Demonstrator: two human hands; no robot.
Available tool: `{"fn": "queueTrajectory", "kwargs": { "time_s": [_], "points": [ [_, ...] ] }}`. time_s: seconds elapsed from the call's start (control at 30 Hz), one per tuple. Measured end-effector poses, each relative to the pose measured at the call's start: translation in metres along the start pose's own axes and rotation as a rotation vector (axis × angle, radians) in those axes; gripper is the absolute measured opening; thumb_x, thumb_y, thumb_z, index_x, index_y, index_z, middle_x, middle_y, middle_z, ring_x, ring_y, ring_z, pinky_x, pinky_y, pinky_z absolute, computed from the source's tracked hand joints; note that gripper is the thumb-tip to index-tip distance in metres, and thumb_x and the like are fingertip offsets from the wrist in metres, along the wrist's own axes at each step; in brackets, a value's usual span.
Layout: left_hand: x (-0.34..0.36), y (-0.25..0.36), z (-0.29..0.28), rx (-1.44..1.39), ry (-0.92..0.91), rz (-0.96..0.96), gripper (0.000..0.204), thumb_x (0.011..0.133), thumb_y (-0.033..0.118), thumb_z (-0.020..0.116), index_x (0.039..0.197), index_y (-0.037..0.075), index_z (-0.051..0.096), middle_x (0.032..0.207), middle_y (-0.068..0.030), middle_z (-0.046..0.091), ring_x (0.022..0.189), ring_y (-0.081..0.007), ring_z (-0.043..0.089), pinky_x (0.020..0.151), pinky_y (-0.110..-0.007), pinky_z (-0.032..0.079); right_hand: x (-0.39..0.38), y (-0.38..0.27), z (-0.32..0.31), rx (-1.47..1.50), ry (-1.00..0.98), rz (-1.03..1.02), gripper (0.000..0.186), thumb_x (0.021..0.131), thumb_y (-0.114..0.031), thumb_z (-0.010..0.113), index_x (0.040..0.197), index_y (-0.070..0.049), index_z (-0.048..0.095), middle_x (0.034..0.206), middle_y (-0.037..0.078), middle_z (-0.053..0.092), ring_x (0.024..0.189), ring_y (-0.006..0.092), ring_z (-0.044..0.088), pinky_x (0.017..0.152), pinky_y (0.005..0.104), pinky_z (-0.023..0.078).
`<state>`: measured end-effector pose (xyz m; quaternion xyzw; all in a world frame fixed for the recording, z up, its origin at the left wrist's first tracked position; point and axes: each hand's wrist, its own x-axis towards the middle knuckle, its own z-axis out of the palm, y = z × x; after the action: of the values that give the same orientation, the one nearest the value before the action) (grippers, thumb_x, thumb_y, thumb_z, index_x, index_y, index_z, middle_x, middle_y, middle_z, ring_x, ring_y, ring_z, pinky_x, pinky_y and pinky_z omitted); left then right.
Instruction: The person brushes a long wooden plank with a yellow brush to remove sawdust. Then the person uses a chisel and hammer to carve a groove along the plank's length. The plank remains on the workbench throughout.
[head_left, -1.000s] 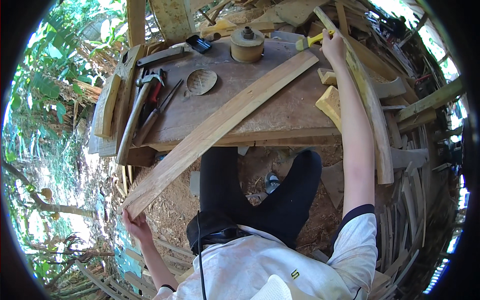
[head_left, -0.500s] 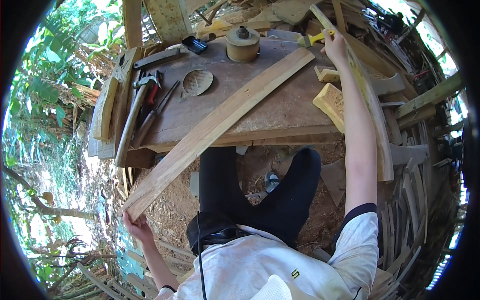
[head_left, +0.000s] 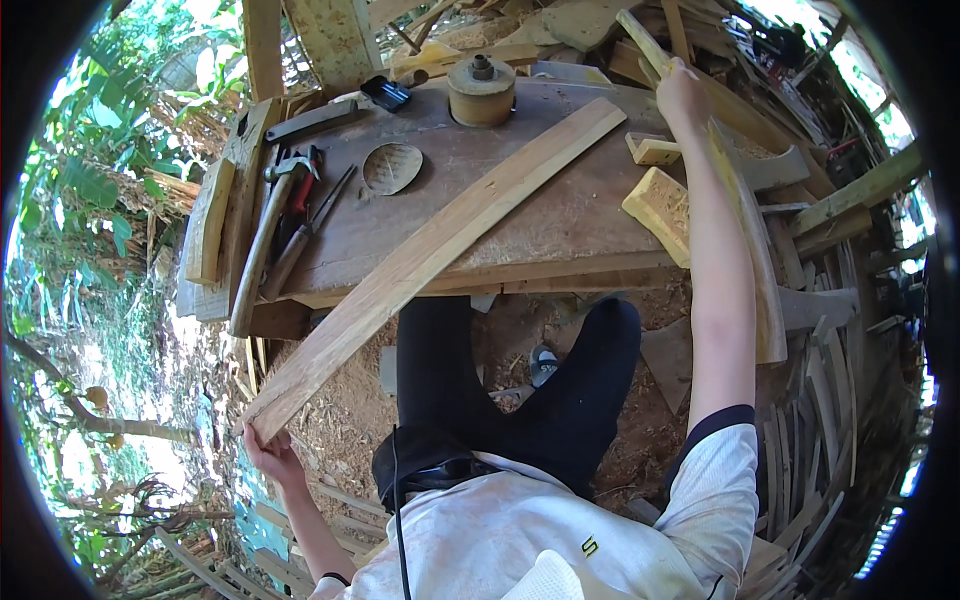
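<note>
My left hand [head_left: 274,455] is closed on the near left end of a long wooden board [head_left: 440,242]. The board lies slantwise across the workbench [head_left: 330,245], and its held end sticks out past the front edge. My right arm reaches to the far right, where my right hand [head_left: 684,100] is closed beside a long, curved pale plank [head_left: 645,40]. My fingers mostly hide what it grips. The yellow-handled brush cannot be made out now. Below that hand lie a small wooden block [head_left: 653,150] and a larger yellowish block [head_left: 662,212].
On the bench's left lie a hammer [head_left: 270,235], red-handled pliers [head_left: 306,185] and a pointed tool [head_left: 310,232]. A round woven-looking disc [head_left: 393,168], a black tray [head_left: 386,94] and a spindle drum [head_left: 482,92] stand farther back. Wood strips [head_left: 820,400] pile up at right.
My right hand has moved slightly right and turned; the yellow-handled brush it held is no longer visible. My left hand and the board have stayed nearly in place.
</note>
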<state>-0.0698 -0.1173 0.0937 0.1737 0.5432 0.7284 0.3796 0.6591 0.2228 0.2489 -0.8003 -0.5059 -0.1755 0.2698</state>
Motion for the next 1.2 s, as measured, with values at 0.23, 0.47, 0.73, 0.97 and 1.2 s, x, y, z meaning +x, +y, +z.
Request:
{"fn": "queueTrajectory", "kwargs": {
  "time_s": [0.23, 0.47, 0.73, 0.97, 1.2],
  "points": [
    [0.0, -0.004, 0.014, 0.006, -0.023, -0.023, 0.03, 0.107, 0.036, 0.054, 0.087, 0.015, 0.06, 0.054, 0.0059, 0.037, 0.048, -0.0075, 0.034, 0.049, -0.027, 0.03, 0.0, -0.027, 0.011, 0.601, -0.256, -0.05, 0.028, 0.107, -0.034, 0.052, 0.12, -0.012, 0.066, 0.102, 0.019, 0.075, 0.098, 0.0395, 0.073, 0.08, 0.0503, 0.057],
    [-0.004, 0.0, 0.016, 0.014, 0.008, -0.009, 0.028, 0.106, 0.037, 0.055, 0.089, 0.015, 0.06, 0.053, 0.0063, 0.039, 0.048, -0.0069, 0.035, 0.05, -0.027, 0.03, -0.009, -0.059, 0.033, 0.186, 0.057, -0.462, 0.026, 0.106, -0.032, 0.058, 0.119, -0.011, 0.068, 0.091, 0.015, 0.073, 0.064, 0.0253, 0.073, 0.062, 0.0383, 0.056],
    [-0.005, 0.001, 0.0, 0.023, -0.014, 0.008, 0.026, 0.106, 0.035, 0.055, 0.091, 0.015, 0.061, 0.058, 0.0063, 0.045, 0.047, -0.0063, 0.034, 0.048, -0.027, 0.03, 0.004, -0.082, 0.056, 0.16, -0.13, -0.234, 0.029, 0.103, -0.033, 0.057, 0.119, -0.011, 0.069, 0.105, 0.017, 0.076, 0.102, 0.0373, 0.072, 0.085, 0.0461, 0.056],
    [0.003, -0.009, 0.006, -0.018, -0.001, -0.035, 0.024, 0.106, 0.033, 0.055, 0.093, 0.014, 0.061, 0.057, 0.006, 0.044, 0.047, -0.0066, 0.034, 0.047, -0.027, 0.031, 0.013, -0.064, 0.05, 0.07, -0.121, -0.071, 0.028, 0.104, -0.036, 0.057, 0.12, -0.017, 0.069, 0.103, 0.016, 0.076, 0.099, 0.0365, 0.073, 0.08, 0.0487, 0.057],
    [-0.008, 0.003, -0.002, 0.013, 0.008, -0.003, 0.025, 0.106, 0.035, 0.055, 0.094, 0.014, 0.061, 0.057, 0.0056, 0.044, 0.048, -0.0071, 0.036, 0.049, -0.027, 0.031, 0.004, -0.107, 0.06, 0.801, -0.47, -0.04, 0.031, 0.104, -0.034, 0.059, 0.12, -0.011, 0.069, 0.104, 0.017, 0.077, 0.1, 0.0372, 0.074, 0.085, 0.0447, 0.058]
  ]
}}
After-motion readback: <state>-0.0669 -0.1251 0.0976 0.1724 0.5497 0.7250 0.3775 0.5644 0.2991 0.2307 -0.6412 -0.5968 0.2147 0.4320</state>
